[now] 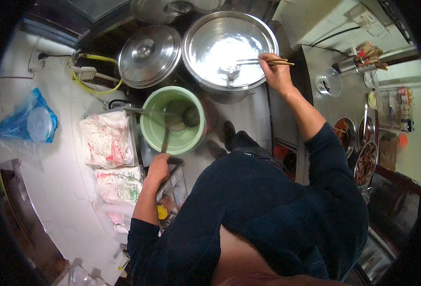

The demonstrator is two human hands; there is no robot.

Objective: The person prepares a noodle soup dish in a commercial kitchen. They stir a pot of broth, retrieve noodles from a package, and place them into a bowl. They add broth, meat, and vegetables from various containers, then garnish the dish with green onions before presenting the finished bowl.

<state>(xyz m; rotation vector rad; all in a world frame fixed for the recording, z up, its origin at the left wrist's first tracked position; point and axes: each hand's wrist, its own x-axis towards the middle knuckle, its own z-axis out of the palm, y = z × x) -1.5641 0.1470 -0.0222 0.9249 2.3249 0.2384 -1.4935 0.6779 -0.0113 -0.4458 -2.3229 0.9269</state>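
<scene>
My right hand (pixel 278 77) grips a pair of wooden chopsticks (pixel 283 62), whose tips point left above a wide stainless steel pot (pixel 187 53). Bright glare covers the pot's inside, so I cannot tell what it contains. Lower down, my left hand (pixel 159 167) is closed on the dark handle (pixel 165 139) of a utensil reaching into a light green plastic bucket (pixel 147 127). Within the bucket lies a dark round utensil head (pixel 190 117), blurred; which handle it belongs to is unclear. A second, metal handle (pixel 135 109) rests across the bucket's left rim.
Left of the pot is a domed steel lid (pixel 149 57). Plastic-wrapped packages (pixel 106 139) sit beside the bucket, near a yellow hose (pixel 96 92). A steel counter (pixel 325 107) on the right bears a clear plastic bowl (pixel 329 82) and several food-filled metal bowls (pixel 366 164).
</scene>
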